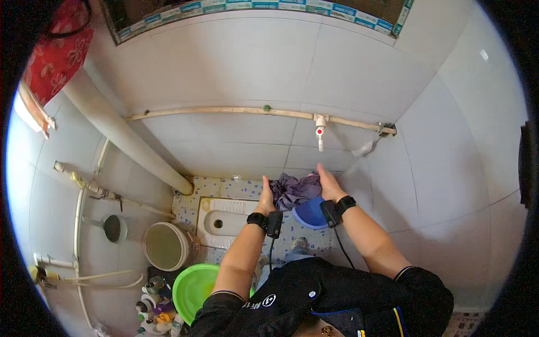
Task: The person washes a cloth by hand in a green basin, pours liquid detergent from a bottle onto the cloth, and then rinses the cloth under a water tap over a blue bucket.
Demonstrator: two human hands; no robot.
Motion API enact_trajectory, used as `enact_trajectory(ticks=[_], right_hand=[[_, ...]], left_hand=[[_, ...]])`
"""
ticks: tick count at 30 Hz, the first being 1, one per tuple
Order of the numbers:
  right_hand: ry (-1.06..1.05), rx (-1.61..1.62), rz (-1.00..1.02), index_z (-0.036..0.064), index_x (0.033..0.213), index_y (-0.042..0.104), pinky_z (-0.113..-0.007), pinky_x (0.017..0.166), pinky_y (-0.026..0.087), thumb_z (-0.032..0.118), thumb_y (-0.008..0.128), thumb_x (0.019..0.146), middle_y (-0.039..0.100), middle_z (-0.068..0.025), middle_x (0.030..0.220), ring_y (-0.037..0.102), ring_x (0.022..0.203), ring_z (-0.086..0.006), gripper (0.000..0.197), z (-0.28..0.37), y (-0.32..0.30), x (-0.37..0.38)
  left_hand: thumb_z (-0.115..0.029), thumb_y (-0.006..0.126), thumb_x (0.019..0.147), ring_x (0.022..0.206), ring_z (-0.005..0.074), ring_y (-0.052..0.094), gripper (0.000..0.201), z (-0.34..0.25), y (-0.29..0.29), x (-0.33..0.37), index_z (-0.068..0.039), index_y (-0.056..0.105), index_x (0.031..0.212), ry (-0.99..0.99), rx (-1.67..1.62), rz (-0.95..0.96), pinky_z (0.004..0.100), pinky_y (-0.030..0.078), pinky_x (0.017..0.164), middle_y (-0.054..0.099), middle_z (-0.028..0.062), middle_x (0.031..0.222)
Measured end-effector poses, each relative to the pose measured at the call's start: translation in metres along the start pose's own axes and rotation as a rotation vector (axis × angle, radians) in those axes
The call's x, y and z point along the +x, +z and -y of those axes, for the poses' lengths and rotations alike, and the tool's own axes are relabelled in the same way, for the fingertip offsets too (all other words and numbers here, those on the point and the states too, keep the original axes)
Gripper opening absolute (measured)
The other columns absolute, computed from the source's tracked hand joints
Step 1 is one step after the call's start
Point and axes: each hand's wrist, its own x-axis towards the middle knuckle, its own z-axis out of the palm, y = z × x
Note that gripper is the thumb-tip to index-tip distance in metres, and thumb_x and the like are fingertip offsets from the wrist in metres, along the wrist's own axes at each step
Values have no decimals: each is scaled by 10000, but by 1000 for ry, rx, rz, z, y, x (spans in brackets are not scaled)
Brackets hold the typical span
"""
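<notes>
A bunched purple-grey cloth (293,191) hangs between my two hands in front of me. My left hand (267,197) grips its left end, thumb pointing up; the curled fingers are mostly hidden by the cloth. At the other end, my right hand (330,186) holds the cloth with its thumb also raised. Just below the cloth sits a blue basin (310,215), its right side partly covered by my right wrist. Above and beyond my right hand, a white tap (320,133) with a red dot points down from a wall pipe.
A squat toilet (218,223) is set in the floor left of my hands. Further left stand a bucket of water (167,247) and a green basin (191,287). Several bottles (160,309) crowd the lower left, and a ladle-like pot (114,228) hangs by the left wall.
</notes>
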Motion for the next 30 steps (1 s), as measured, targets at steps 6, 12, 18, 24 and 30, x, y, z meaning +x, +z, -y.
enact_trajectory(ticks=[6,12,18,24,30], right_hand=[[-513,-978,-170,-55,1010,396,-405,753,393,223,492,780,493,-288,946,480,894,-399,374,-16,7,-6],[-442,-1052,-194,-47,1029,377,-462,667,396,129,450,769,504,-312,855,482,818,-453,322,-10,-45,12],[-508,-1047,-233,-43,970,435,-450,712,395,164,486,766,523,-273,875,487,836,-425,294,15,-103,40],[-452,-1024,-310,-29,985,456,-426,729,395,182,520,763,524,-252,925,492,874,-399,312,18,-130,62],[-372,-1064,-122,-6,940,487,-398,727,398,208,568,736,543,-217,868,503,848,-383,307,32,-112,51]], left_hand=[[-492,275,858,838,206,533,596,52,51,60,30,485,1053,49,517,-325,317,432,717,547,127,978],[-386,390,846,818,174,531,511,71,48,94,76,467,1050,14,1048,-281,273,426,692,548,119,967],[-295,579,766,837,160,527,497,64,84,96,37,410,1094,-8,643,-237,278,438,698,533,95,966],[-259,579,774,838,165,530,337,59,45,114,-61,476,1026,-59,519,-191,296,448,668,544,26,908],[-244,563,791,912,194,535,373,81,47,140,-23,475,1078,-67,356,-45,341,437,794,545,77,1028]])
